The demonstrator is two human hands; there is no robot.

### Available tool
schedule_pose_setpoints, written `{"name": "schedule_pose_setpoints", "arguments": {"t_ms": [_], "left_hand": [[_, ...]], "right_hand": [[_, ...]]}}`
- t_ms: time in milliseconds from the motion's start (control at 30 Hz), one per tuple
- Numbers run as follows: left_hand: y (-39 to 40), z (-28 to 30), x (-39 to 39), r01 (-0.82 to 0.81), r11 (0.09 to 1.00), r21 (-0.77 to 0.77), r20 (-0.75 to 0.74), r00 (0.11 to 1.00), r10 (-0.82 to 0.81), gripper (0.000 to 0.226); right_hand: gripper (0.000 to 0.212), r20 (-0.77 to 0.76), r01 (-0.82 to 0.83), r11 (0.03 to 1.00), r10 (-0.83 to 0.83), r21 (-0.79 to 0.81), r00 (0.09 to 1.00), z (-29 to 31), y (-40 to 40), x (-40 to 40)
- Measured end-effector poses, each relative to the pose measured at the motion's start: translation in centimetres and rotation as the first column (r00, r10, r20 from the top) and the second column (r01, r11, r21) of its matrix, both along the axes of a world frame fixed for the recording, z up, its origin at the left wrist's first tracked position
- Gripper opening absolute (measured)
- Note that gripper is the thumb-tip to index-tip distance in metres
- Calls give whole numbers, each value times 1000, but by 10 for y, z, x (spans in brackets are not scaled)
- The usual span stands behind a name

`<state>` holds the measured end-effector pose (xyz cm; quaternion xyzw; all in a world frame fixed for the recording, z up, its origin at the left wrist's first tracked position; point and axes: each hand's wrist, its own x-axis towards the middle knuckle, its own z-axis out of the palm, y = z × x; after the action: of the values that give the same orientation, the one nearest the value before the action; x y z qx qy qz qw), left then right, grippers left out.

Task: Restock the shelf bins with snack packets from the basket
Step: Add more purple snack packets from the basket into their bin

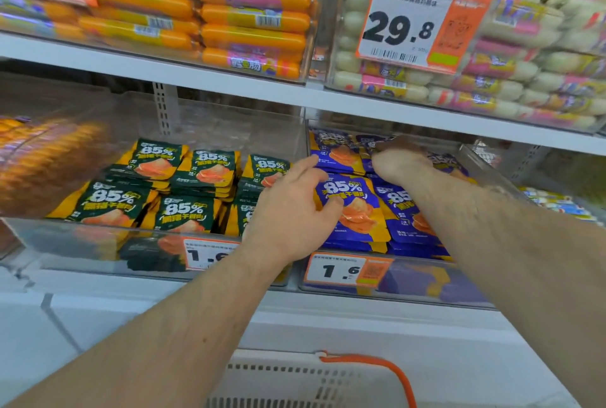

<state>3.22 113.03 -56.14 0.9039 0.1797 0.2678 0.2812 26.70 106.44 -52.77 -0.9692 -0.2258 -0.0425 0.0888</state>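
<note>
Both hands reach into a clear shelf bin (403, 279) holding blue-and-yellow snack packets (357, 207). My left hand (292, 211) rests on the front left packet stack, thumb curled over a packet's left edge. My right hand (398, 160) reaches deep into the bin over the rear blue packets (337, 152); its fingers are hidden in shadow. To the left, a second clear bin (82, 243) holds green-and-yellow packets (183, 211) in rows. The grey basket (282, 381) with an orange handle (390, 371) sits at the bottom edge.
The white shelf board (229, 86) above carries bins of orange sausages (252, 17) and pale sausages (524, 79), with a 29.8 price tag (406, 20). Price tags reading 1.6 (337, 271) hang on the bin fronts. A blurred orange packet bin (42, 165) lies at the left.
</note>
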Motion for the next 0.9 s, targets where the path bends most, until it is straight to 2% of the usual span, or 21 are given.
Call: {"name": "schedule_pose_setpoints", "arguments": {"t_ms": [133,300,400,467,567,633,700,767,833,900], "left_hand": [[-1,0,-1,0,1000,-2,-26,1000,0,47],[1,0,0,19,1000,-20,-39,999,-20,48],[1,3,-1,25,999,-20,-42,999,-26,55],[0,5,-5,20,1000,-14,29,999,-20,63],[-7,8,-18,-35,989,144,148,989,14,61],[-15,7,-34,-61,948,313,255,967,-22,41],[-23,-1,-58,-14,923,383,290,951,-106,17],[-27,-12,-83,122,901,417,167,964,-208,8],[-26,-28,-105,255,879,402,-140,966,-216,7],[-17,-46,-121,301,899,318,-454,881,-134,15]], "right_hand": [[35,23,-55,994,57,-89,998,1,-2,1],[29,11,-29,998,29,-55,1000,6,-11,-3],[31,100,-56,998,56,-8,993,14,-23,-30],[31,222,-166,981,140,101,965,15,-32,-59],[36,429,-403,848,239,345,871,9,-45,-104],[35,476,-486,751,260,447,840,0,-49,-136],[32,550,-593,647,305,479,778,-13,-52,-165],[27,631,-689,548,334,475,700,-32,-54,-191],[22,642,-748,471,400,468,654,-61,-54,-216],[21,557,-744,448,493,496,669,-101,-53,-237]]}}
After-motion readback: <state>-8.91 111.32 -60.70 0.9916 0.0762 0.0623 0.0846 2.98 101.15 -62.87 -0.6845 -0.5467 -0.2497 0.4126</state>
